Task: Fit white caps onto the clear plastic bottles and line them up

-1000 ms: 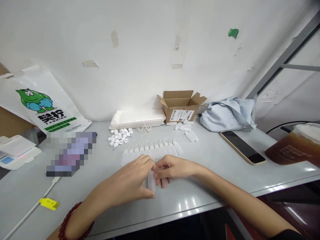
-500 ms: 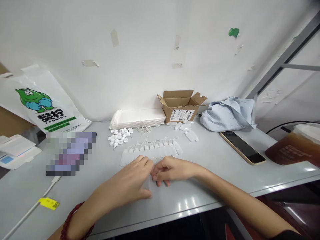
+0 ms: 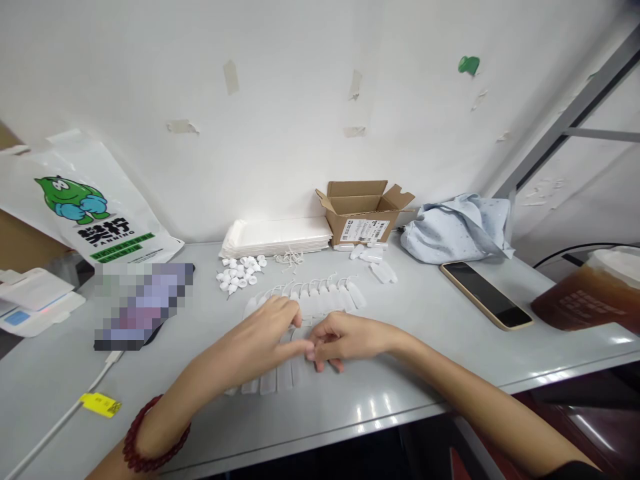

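Note:
My left hand (image 3: 273, 330) is over the lower row of frosted flat plastic tubes (image 3: 268, 381), its curled fingers and thumb apart. Its thumb tip meets the fingertips of my right hand (image 3: 345, 337), which are bent together near the right end of that row. Whatever the right fingers hold is hidden. Beyond my hands lies an upper row of similar frosted tubes (image 3: 354, 297), with thin white strings at their tops. White caps (image 3: 240, 272) with small tips are heaped at the back left of the rows. Loose clear tubes (image 3: 383, 272) lie at the back right.
Along the wall are a stack of white sleeves (image 3: 275, 237), a strand bundle (image 3: 290, 259), an open cardboard box (image 3: 363, 217) and a light blue cloth bag (image 3: 453, 230). A phone (image 3: 485, 297) and a drink cup (image 3: 585, 293) stand right; a blurred device (image 3: 150, 307) and cable (image 3: 60, 427) lie left.
My left fingers have lifted and parted from the right fingertips, and the left thumb has swung up to them. More of the lower tube row now shows. My right hand has barely moved.

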